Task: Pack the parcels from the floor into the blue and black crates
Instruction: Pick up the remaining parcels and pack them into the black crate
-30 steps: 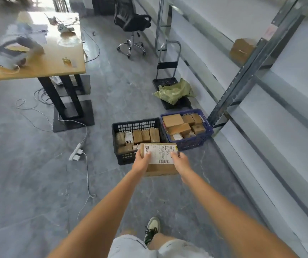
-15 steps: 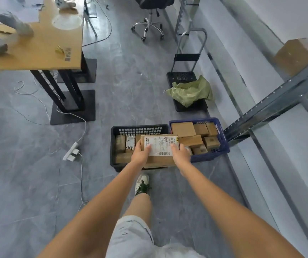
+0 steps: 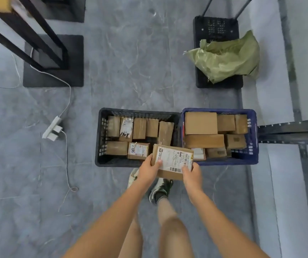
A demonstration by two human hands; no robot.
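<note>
Now I stand right at the crates, where a moment ago I was a few steps back with the same parcel held out ahead of me; the carry is done and, by my reckoning, only the drop remains. My left hand (image 3: 148, 169) and right hand (image 3: 191, 174) each clamp one short end of the labelled cardboard parcel (image 3: 172, 162), thumbs on top, fingers curled underneath. It hangs between my hands over the near rims, straddling the seam where the black crate (image 3: 101, 138) meets the blue crate (image 3: 252, 138). Its long axis runs from my left fingers to my right, slightly tilted, label face up, the barcode edge nearest me. Beyond my left fingertips the black crate shows a bare patch of floor, perhaps wide enough, though my hands hide part of it. Beyond my right fingers the blue crate looks packed with boxes.
</note>
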